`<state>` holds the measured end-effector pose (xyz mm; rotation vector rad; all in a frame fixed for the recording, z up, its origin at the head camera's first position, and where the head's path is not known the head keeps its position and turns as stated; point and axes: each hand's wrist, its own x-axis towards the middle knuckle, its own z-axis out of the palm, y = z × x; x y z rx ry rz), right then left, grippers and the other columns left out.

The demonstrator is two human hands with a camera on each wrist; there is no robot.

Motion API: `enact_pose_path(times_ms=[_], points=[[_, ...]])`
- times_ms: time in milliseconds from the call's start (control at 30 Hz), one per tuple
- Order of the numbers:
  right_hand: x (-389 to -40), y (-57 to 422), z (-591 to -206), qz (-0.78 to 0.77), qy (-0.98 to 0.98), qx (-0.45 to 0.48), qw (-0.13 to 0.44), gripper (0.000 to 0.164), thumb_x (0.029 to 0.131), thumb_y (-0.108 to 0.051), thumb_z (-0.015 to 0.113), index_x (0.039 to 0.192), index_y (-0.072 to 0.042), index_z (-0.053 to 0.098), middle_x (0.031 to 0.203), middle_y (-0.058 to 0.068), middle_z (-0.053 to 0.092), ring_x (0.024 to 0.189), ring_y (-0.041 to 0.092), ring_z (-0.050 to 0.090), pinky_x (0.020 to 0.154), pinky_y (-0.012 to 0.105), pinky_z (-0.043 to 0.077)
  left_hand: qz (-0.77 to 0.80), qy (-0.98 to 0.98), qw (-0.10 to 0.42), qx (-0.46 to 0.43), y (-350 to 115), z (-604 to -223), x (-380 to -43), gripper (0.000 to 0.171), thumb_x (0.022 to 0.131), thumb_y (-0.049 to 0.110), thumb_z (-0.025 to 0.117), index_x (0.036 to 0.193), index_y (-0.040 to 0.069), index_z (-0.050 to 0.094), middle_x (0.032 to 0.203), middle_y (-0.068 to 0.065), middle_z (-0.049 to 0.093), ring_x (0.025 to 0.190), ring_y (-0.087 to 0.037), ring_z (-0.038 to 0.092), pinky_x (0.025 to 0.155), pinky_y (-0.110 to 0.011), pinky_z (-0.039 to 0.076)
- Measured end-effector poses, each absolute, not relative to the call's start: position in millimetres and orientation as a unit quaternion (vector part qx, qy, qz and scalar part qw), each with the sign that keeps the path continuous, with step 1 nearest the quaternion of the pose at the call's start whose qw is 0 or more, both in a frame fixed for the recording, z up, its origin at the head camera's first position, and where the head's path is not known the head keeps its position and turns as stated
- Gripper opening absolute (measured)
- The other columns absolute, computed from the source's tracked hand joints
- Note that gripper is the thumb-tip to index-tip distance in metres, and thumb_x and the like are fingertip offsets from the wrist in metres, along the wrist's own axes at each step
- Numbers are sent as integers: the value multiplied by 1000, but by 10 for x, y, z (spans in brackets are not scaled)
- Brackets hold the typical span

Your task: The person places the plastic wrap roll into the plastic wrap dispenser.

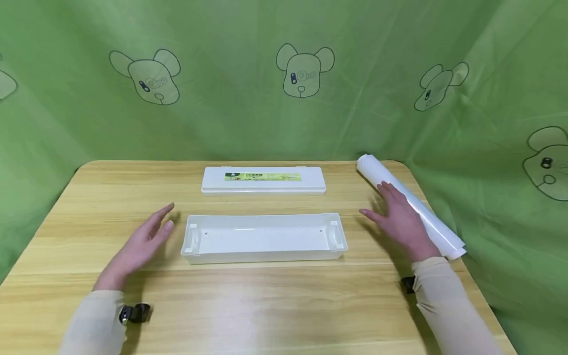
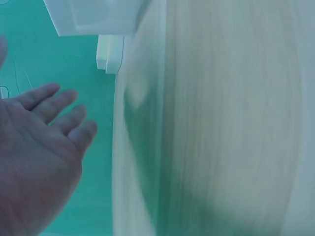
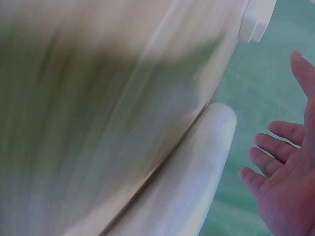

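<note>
A long white plastic box (image 1: 264, 257) without its lid sits in the middle of the wooden table. Behind it lies a white lid (image 1: 266, 188) with a green and yellow label. On the right a roll of white plastic film (image 1: 426, 217) lies slantwise; the right wrist view shows the roll (image 3: 197, 167) too. My left hand (image 1: 142, 246) hovers left of the box, fingers extended and holding nothing. Over the table between box and roll, my right hand (image 1: 401, 222) is spread, nearest the roll, with nothing in its grasp. The left wrist view shows the left palm (image 2: 39, 152) bare.
The wooden table (image 1: 275, 305) reaches back to a green curtain (image 1: 248, 118) printed with bear heads, which hangs behind and on both sides. Dark wrist devices sit under both sleeves, the left one (image 1: 141, 312) close above the table.
</note>
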<state>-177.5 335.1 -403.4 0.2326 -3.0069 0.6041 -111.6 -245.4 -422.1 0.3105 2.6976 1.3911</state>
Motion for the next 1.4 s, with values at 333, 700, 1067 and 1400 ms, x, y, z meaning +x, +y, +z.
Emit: enact_pose_path(times_ms=[333, 700, 1067, 1400], points=[[-1865, 3492, -4011, 196, -979, 43, 37, 105, 85, -61, 67, 153, 5, 19, 157, 28, 16, 140, 52, 15, 109, 68, 18, 561, 803, 56, 193, -2366, -4311, -1131, 78, 89, 3, 70, 152, -3, 24, 157, -22, 24, 143, -40, 20, 109, -13, 24], [-1973, 3662, -4058, 150, -987, 11, 49, 115, 81, -62, 70, 145, 18, 19, 146, 43, 19, 128, 62, 22, 105, 71, 21, 580, 790, 88, 178, -2213, -4377, -1111, 102, 76, 8, 84, 155, 2, 20, 160, -18, 19, 145, -34, 16, 111, -13, 20], [-1950, 3817, -4097, 132, -991, -27, 28, 93, 85, -33, 76, 134, 27, 24, 116, 47, 37, 103, 61, 41, 89, 71, 38, 571, 797, 97, 169, -2191, -4429, -1107, 103, 77, 13, 84, 156, 4, 18, 161, -15, 18, 146, -32, 15, 113, -16, 18], [-2023, 3911, -4096, 138, -989, -37, 36, 67, 82, -22, 75, 123, 17, 39, 100, 38, 50, 88, 55, 53, 72, 65, 46, 569, 800, 105, 159, -2203, -4428, -1105, 103, 78, 15, 83, 156, 5, 16, 161, -16, 16, 145, -34, 16, 115, -33, 16]])
